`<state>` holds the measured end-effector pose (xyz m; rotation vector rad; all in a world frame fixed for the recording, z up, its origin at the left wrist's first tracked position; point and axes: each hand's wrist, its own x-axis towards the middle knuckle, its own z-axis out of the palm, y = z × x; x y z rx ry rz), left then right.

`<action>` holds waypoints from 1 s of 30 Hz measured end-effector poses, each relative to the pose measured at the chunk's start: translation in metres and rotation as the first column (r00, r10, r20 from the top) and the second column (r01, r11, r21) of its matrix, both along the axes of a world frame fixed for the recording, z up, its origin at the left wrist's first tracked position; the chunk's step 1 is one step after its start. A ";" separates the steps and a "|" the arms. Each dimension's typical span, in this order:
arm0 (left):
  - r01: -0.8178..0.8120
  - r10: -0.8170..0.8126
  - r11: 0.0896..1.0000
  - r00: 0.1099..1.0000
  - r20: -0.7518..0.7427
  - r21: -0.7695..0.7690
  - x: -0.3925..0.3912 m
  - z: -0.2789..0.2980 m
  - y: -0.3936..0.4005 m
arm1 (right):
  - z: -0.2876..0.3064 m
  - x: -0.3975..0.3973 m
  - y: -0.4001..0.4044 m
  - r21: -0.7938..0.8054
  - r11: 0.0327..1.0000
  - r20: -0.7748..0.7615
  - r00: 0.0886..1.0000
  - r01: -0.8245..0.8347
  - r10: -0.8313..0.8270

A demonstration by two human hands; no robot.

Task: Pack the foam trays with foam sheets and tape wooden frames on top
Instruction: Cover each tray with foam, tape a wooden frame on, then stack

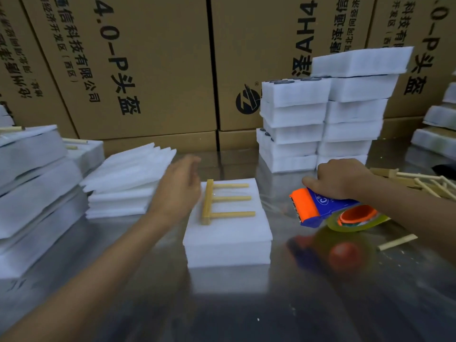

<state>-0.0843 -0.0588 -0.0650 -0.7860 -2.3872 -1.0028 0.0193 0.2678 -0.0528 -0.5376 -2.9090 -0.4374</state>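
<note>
Nearby, foam sheets point(128, 178) beside tray point(228, 240)

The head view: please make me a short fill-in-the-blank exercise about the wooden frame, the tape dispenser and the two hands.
1. The pale wooden frame with three prongs lies on top of the white foam ____.
2. The blue and orange tape dispenser is held by the ____ hand.
3. The left hand holds ____, its fingers relaxed beside the frame.
4. The loose pile of thin white foam sheets lies to the ____ of the frame.

Missing words: tray; right; nothing; left
</note>
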 end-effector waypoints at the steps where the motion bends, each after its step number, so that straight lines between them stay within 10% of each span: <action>1: 0.091 -0.091 0.995 0.996 -0.001 -0.038 0.007 0.013 0.019 | 0.001 0.002 0.001 -0.014 1.000 -0.008 1.000 0.001 -0.002; 7: 0.442 -0.320 0.788 0.889 0.326 -0.429 0.041 0.015 0.138 | 0.007 0.016 0.005 -0.102 0.995 -0.026 1.000 0.005 -0.008; 10: 0.501 -0.310 0.807 0.810 0.498 -0.313 0.035 -0.011 0.148 | 0.006 0.019 0.005 -0.107 0.994 -0.049 0.999 -0.014 0.009; 30: 0.408 -0.417 0.858 0.908 0.043 -0.311 0.036 -0.030 0.135 | -0.010 -0.017 -0.048 0.176 0.980 0.094 0.989 0.093 -0.110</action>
